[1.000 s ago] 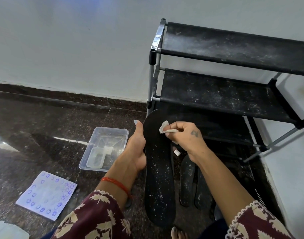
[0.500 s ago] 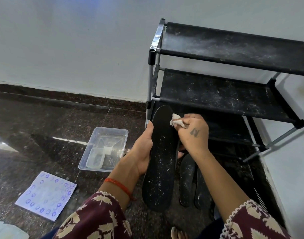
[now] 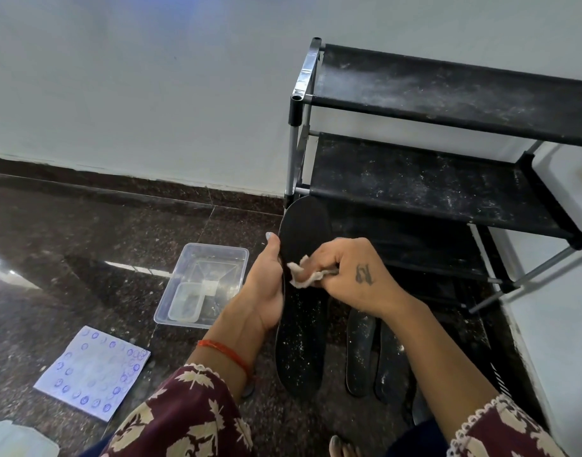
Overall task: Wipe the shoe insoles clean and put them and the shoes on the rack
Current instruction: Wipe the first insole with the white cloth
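Observation:
My left hand (image 3: 265,291) grips the left edge of a long black insole (image 3: 302,354), held upright in front of the rack. Its upper part looks clean; the lower part is speckled with white dust. My right hand (image 3: 352,275) pinches a small white wipe (image 3: 302,273) and presses it against the insole's middle. Two more dusty black insoles (image 3: 360,351) lie on the floor just right of it. The black shoe rack (image 3: 431,179) stands at the right, its shelves dusty and bare. No shoes are visible.
A clear plastic tub (image 3: 213,255) with a smaller container inside sits on the dark polished floor left of my hands. A blue-printed white sheet (image 3: 91,371) lies nearer, at the lower left. A white wall runs behind; a foot's toes (image 3: 344,448) show at the bottom.
The wipe in my right hand has slid down from the insole's top toward its middle, leaving the upper part cleaner. The insole has been raised slightly in my left hand.

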A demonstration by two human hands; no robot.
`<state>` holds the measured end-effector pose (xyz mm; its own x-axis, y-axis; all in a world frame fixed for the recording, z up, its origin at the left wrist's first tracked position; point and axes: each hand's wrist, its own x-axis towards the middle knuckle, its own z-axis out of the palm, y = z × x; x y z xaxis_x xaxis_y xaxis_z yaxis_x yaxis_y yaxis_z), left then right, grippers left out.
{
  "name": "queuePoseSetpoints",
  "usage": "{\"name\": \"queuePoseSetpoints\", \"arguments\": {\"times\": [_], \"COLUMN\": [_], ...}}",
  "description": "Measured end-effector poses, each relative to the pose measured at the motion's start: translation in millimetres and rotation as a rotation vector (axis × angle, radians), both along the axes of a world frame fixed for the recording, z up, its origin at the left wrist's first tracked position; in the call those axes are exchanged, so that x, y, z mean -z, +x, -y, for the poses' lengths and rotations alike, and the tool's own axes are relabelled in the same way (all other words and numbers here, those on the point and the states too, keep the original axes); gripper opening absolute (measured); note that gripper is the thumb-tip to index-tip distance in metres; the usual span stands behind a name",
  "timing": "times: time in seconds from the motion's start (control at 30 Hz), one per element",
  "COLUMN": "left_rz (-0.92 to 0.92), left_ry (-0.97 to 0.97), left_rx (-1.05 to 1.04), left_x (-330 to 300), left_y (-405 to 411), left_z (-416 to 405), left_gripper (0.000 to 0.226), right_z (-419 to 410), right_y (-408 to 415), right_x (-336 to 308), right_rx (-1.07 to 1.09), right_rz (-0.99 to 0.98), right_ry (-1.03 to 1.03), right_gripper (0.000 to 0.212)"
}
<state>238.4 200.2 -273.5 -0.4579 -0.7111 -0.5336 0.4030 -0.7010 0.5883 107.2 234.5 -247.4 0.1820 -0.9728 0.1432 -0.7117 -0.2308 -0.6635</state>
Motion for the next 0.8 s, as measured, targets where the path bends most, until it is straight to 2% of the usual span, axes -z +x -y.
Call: {"name": "queuePoseSetpoints", "arguments": {"times": [0.07,0.17,0.23,0.33,0.47,0.57,0.63,0.7,0.8], "left_rz": [-0.052,-0.072,-0.08,-0.065,-0.016,-0.011,-0.006,-0.051,-0.082], "left_ry": [0.018,-0.002,-0.006,-0.019,-0.019,0.003,-0.019,-0.001,0.005], "left_rx": [0.027,0.095,0.118,0.102,0.034,0.032,-0.003,0.013,0.082], "left_x": [-1.5,-3.5,-4.9,-3.2,0.3,0.0,-1.9,-3.9,-5.7], "left_y": [-0.8,-1.5,-2.8,-4.7,2.5,7.2,5.5,2.8,1.4], "left_z": [-1.3,-4.9,-7.4,-8.7,-3.2,0.2,0.7,-0.9,-2.4], "left_gripper": [0.071,0.072,0.07,0.066,0.064,0.071,0.067,0.071,0.08], "right_z": [0.3,2.5,5.7,8.7,6.8,3.1,1.1,1.7,4.4], "right_y": [-5.6,-4.3,2.4,17.0,24.1,17.9,12.3,6.0,0.3], "right_x": [1.7,1.8,3.6,10.6,7.2,3.4,2.8,4.9,6.4], "right_rx": [0.076,0.275,0.342,0.312,0.155,0.008,-0.032,0.023,0.269], "right_rz": [-0.063,0.085,0.141,0.066,0.114,0.153,0.099,0.0,-0.069], "right_ry": [-0.072,-0.228,-0.244,-0.238,-0.207,-0.092,-0.038,-0.08,-0.219], "right_gripper": [0.025,0.019,0.019,0.024,0.021,0.024,0.03,0.032,0.032]}}
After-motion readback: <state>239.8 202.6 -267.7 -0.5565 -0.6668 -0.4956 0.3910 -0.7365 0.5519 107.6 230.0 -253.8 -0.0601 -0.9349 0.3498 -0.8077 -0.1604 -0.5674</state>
